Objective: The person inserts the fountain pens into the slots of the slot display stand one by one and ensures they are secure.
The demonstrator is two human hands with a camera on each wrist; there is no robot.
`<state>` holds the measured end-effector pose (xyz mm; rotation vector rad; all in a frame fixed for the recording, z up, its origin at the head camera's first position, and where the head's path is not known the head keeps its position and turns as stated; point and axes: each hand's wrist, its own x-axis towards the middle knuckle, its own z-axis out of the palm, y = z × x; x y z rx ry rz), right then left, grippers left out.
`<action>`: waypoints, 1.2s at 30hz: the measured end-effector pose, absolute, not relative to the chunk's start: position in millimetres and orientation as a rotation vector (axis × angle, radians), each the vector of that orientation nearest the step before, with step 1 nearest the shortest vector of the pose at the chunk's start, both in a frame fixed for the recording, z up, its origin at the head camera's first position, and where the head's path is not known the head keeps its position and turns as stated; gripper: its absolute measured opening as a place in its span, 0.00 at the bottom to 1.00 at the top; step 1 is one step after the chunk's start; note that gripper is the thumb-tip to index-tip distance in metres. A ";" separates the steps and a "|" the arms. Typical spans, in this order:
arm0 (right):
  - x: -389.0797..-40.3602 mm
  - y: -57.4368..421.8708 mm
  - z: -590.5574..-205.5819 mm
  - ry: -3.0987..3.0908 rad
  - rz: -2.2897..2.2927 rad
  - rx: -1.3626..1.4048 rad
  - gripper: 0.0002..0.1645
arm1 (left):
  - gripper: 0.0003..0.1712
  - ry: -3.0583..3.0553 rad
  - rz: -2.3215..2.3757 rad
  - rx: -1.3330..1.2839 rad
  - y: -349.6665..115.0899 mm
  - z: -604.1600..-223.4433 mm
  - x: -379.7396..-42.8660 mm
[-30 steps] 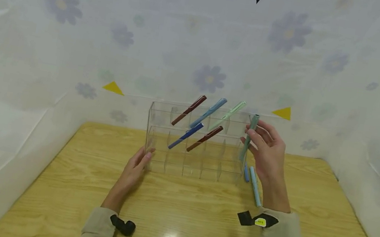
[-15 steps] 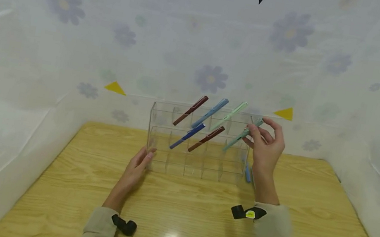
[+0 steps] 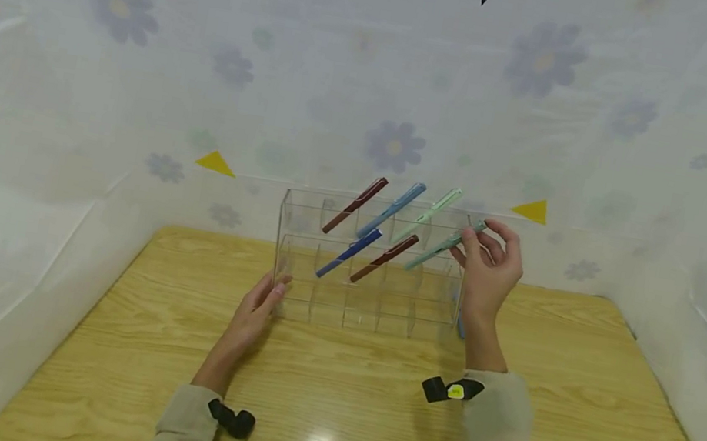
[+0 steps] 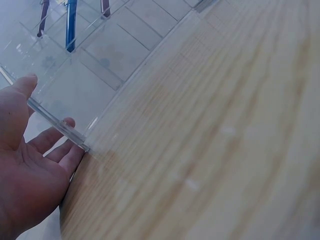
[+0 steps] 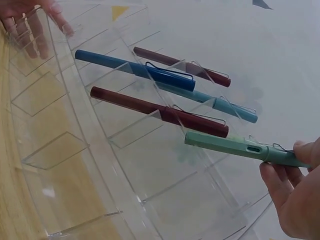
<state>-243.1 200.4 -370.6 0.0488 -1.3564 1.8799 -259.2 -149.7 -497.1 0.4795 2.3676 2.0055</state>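
Note:
A clear acrylic pen rack [image 3: 359,320] with stepped rows of compartments stands on the table. My left hand [image 3: 255,307] grips its left side, thumb at the front edge and fingers behind the panel [image 4: 60,125]. My right hand [image 3: 492,271] pinches a grey-green pen [image 5: 225,144] by its clip end; the pen slants down leftward over the middle row's right part. In the back row lean a dark red pen [image 3: 354,206], a light blue pen [image 3: 392,210] and a pale green pen [image 3: 430,212]. The middle row holds a blue pen [image 3: 349,253] and another dark red pen [image 3: 384,259].
Behind the right wrist, a blue pen [image 3: 462,328] lies on the wooden table [image 3: 324,395], mostly hidden. A flower-patterned sheet [image 3: 319,90] hangs behind the rack and along both sides.
My right hand has moved left, tilting the grey-green pen from nearly upright to a slant over the rack. Its wrist now covers the pens on the table more. My left hand stays put.

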 end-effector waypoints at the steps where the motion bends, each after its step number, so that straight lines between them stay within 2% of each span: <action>1: -244.7 199.1 -371.9 -1.380 1.885 0.046 0.19 | 0.30 2.369 2.009 0.479 -150.0 -497.4 -259.1; 13: -253.8 180.3 -385.4 -1.751 1.698 0.052 0.20 | 0.31 2.344 2.031 0.484 -151.2 -497.7 -259.3; 22: -250.3 185.9 -388.4 -1.933 1.360 0.009 0.16 | 0.29 2.315 2.024 0.475 -145.0 -473.2 -248.7; 36: -238.2 201.6 -383.1 -2.103 1.149 -0.037 0.15 | 0.30 2.356 2.018 0.465 -148.3 -497.0 -260.0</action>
